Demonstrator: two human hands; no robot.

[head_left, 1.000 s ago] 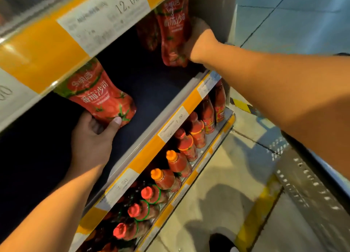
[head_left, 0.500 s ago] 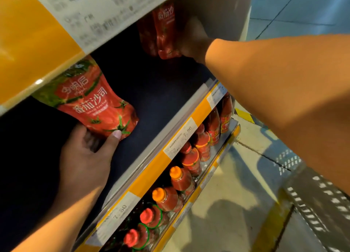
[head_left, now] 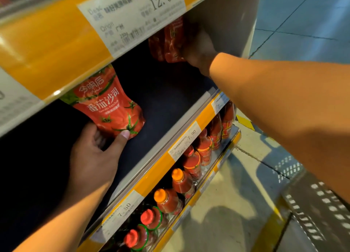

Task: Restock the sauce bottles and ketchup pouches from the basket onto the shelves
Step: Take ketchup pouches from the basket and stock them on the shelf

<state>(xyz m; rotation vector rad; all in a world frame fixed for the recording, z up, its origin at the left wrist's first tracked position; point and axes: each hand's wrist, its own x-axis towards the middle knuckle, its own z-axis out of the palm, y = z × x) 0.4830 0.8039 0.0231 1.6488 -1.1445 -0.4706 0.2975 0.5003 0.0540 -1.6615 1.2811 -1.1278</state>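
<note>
— Two pouches in play, one per hand. How is your left hand (head_left: 94, 157) holding its one?

— My left hand grips the ketchup pouch (head_left: 111, 107) from below, thumb pressed on its lower front edge, fingers curled behind its base. It stands tilted over the dark shelf (head_left: 161, 100), its top hidden behind the yellow price strip (head_left: 56, 49) above my hand.

— And the right?

— My right hand (head_left: 198, 51) is deep in the same shelf, farther back and to the right of my left, near the grey end panel (head_left: 227, 24). It lies against the second ketchup pouch (head_left: 173, 41), which stands upright beside another red pouch (head_left: 156, 47) on its far side. I see only the back of that hand in shadow, so I cannot tell whether its fingers are curled round the pouch or just resting on it.

— What sits below your hands?

— Under my left wrist runs the shelf's front rail with price tags (head_left: 184, 143). One level lower stands a row of sauce bottles (head_left: 191, 162): those nearest me have red caps (head_left: 130, 237) ringed in green, then two with orange caps (head_left: 177, 174), then more red ones running away under my right forearm.

— Anything past the shelving?

— Below my right forearm there is pale floor (head_left: 227, 204) with a yellow line (head_left: 269, 231) and a perforated metal surface (head_left: 318, 204).
</note>
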